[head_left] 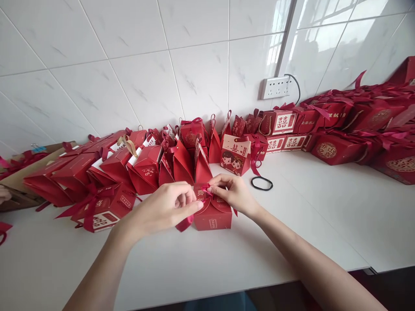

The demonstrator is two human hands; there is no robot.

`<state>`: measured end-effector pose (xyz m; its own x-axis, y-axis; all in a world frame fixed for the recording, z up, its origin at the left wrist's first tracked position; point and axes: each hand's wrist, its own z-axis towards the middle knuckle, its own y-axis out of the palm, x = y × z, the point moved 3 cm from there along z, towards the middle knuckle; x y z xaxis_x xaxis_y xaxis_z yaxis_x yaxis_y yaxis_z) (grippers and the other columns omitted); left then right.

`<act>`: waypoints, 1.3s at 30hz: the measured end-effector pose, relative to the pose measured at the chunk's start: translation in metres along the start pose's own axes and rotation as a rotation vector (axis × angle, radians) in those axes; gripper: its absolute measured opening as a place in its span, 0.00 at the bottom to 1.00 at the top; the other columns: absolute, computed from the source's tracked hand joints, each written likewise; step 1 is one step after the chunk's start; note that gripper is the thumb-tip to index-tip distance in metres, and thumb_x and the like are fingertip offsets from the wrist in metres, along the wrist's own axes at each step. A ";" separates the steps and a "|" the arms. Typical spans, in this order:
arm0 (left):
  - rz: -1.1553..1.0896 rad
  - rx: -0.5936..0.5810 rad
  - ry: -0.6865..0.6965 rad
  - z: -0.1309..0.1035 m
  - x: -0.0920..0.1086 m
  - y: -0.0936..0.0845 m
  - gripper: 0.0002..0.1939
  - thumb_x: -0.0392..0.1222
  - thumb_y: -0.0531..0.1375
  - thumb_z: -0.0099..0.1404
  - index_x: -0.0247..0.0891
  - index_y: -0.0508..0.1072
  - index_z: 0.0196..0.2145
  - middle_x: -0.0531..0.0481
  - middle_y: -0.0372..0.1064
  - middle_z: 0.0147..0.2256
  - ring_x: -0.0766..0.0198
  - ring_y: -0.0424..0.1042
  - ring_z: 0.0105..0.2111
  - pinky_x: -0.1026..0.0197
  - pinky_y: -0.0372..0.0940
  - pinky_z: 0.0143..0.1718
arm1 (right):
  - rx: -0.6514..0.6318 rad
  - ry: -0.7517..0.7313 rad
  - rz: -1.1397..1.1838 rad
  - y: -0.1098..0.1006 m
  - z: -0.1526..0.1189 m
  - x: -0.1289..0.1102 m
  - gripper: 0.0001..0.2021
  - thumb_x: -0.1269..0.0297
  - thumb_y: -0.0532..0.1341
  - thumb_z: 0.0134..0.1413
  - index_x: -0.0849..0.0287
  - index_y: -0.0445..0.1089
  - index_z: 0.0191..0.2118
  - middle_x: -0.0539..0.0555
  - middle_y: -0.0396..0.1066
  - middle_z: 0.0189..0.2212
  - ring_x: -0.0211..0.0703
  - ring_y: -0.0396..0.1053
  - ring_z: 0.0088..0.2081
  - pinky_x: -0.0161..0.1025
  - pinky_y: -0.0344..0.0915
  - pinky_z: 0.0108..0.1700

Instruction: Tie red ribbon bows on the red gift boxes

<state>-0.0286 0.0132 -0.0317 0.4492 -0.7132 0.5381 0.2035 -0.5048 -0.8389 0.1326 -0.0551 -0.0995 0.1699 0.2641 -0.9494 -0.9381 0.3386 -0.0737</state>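
A red gift box (212,218) with curved top flaps and gold print sits on the white table in front of me. Over its top runs a dark pink ribbon (185,223), with one end hanging at the left side. My left hand (168,207) pinches the ribbon above the box's left part, thumb and fingers together. From the right, my right hand (232,193) pinches the ribbon at the top centre of the box. The fingertips of both hands are close but apart.
Many red boxes (147,166) line the tiled wall, with more stacked at the right (337,147). A ribboned box (105,207) lies at the left. A black band (261,183) rests on the white table (292,224). Another person's hand (4,194) shows at the left edge.
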 end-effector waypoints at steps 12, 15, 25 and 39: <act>0.144 0.056 -0.128 0.003 -0.010 0.026 0.15 0.54 0.50 0.65 0.41 0.62 0.28 0.54 0.64 0.32 0.66 0.66 0.25 0.64 0.57 0.26 | -0.023 -0.002 0.031 0.001 -0.002 0.002 0.05 0.65 0.64 0.48 0.61 0.72 0.31 0.52 0.76 0.30 0.38 0.72 0.31 0.35 0.67 0.36; 0.153 0.093 -0.170 0.003 -0.009 0.024 0.14 0.52 0.47 0.67 0.42 0.59 0.29 0.56 0.63 0.25 0.65 0.63 0.22 0.65 0.54 0.23 | -0.018 -0.007 0.035 0.001 -0.002 0.001 0.05 0.66 0.63 0.49 0.62 0.72 0.31 0.52 0.76 0.31 0.38 0.72 0.31 0.35 0.66 0.36; 0.278 0.168 0.117 0.001 0.008 0.006 0.09 0.45 0.52 0.67 0.42 0.68 0.31 0.56 0.66 0.32 0.68 0.64 0.24 0.65 0.57 0.27 | 0.001 -0.073 -0.056 0.005 -0.001 0.000 0.04 0.68 0.61 0.51 0.61 0.73 0.30 0.51 0.76 0.29 0.37 0.72 0.31 0.34 0.67 0.36; -0.071 0.159 0.241 0.033 -0.001 -0.003 0.04 0.42 0.59 0.61 0.44 0.75 0.32 0.56 0.72 0.31 0.66 0.71 0.31 0.67 0.65 0.33 | -0.102 -0.079 -0.073 0.006 -0.003 0.001 0.08 0.67 0.60 0.53 0.60 0.76 0.31 0.50 0.76 0.30 0.38 0.72 0.32 0.33 0.65 0.35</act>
<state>-0.0012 0.0317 -0.0322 0.2133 -0.7832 0.5840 0.3694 -0.4888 -0.7904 0.1261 -0.0554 -0.1022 0.2577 0.3138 -0.9139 -0.9476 0.2666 -0.1757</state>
